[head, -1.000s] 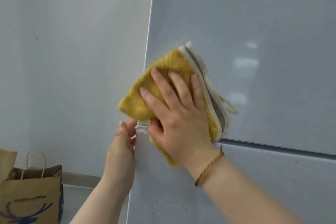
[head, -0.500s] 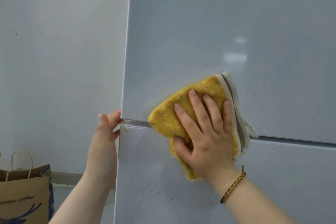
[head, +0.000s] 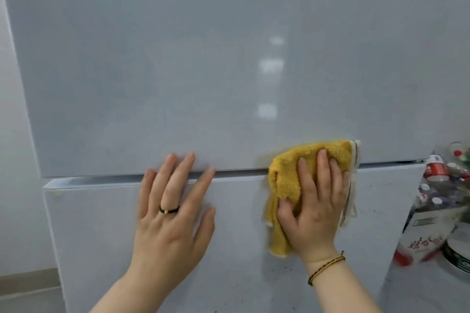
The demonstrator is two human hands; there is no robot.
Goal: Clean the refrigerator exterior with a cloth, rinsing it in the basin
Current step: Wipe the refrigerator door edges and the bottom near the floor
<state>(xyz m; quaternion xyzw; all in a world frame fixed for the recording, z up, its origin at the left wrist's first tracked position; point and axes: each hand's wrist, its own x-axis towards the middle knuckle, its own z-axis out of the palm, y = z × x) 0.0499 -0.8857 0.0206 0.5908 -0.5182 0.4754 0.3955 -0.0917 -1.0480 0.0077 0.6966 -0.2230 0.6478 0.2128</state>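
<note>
The pale grey refrigerator (head: 203, 71) fills the view, with a seam between its upper and lower doors. A folded yellow cloth (head: 290, 178) with a grey-striped white edge lies flat over that seam at the right. My right hand (head: 312, 206) presses the cloth against the fridge with straight, spread fingers. My left hand (head: 173, 206) lies flat on the lower door, fingers straight, fingertips reaching over the seam onto the upper door. No basin is in view.
To the right of the fridge, a crowded surface holds bottles and jars (head: 442, 173), a printed packet (head: 422, 241) and a round tin (head: 457, 254). A white wall (head: 12, 160) stands left of the fridge, with a skirting board low down.
My right hand has slid the cloth to the right along the door seam. My left hand has left the fridge's left edge and now lies flat on the door front. The view has shifted right.
</note>
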